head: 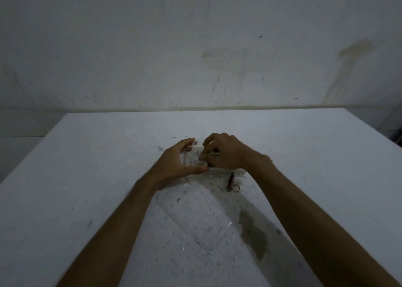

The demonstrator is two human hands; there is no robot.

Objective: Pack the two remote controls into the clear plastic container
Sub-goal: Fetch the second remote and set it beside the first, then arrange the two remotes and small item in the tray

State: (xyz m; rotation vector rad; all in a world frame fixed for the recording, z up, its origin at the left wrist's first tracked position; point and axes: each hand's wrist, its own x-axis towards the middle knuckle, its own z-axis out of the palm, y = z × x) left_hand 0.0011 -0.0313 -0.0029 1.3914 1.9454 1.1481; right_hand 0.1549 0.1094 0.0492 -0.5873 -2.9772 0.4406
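Observation:
A clear plastic container (pixel 226 171) sits mid-table, mostly hidden by both hands. My left hand (pixel 176 164) grips its left end, thumb on the near rim and fingers over the far rim. My right hand (pixel 226 154) is curled over the container, pinching a thin white remote control (pixel 214 154) of which only an edge shows. A second remote cannot be made out; whatever is inside the container is covered by my fingers. The clear flat lid (pixel 195 219) lies on the table nearer to me, between my forearms.
A small dark red tube with a key ring (pixel 231 182) lies just in front of the container's right end. The white table (pixel 87 178) is speckled, with a dark stain (pixel 254 232) at the near right. A stained wall stands behind.

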